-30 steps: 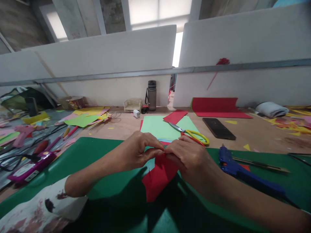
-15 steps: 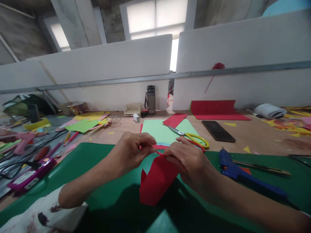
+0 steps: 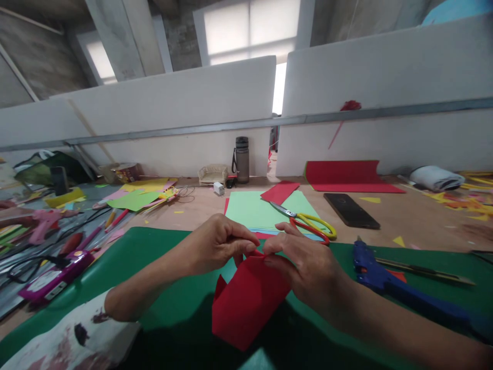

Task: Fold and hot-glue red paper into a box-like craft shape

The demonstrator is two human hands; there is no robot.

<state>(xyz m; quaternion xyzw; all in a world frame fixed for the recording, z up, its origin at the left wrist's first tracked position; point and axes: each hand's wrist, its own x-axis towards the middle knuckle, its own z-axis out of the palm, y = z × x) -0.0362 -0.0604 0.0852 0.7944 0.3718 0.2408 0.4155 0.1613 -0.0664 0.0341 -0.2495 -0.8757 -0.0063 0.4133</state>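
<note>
A folded piece of red paper (image 3: 250, 300) hangs tilted from my fingers over the green mat (image 3: 154, 246). My left hand (image 3: 223, 244) pinches the paper's upper edge from the left. On the right, my right hand (image 3: 304, 257) grips the same edge between thumb and fingers, close to the left fingertips. A small pointed flap stands up at the paper's left side. The fingertips partly hide the edge they hold. Just behind my right hand lie scissors (image 3: 314, 223) with red and yellow handles, resting on light green paper sheets (image 3: 246, 208).
A blue glue gun (image 3: 385, 282) and a craft knife (image 3: 427, 271) lie at right. Behind them are a black phone (image 3: 351, 210) and red paper (image 3: 344, 174). A grey bottle (image 3: 242, 162) stands at the back. At far left, another person's hand is near a pink glue gun (image 3: 40, 226).
My left hand has moved right, closer to my right hand. The red paper has swung lower and to the left, and the view has shifted slightly.
</note>
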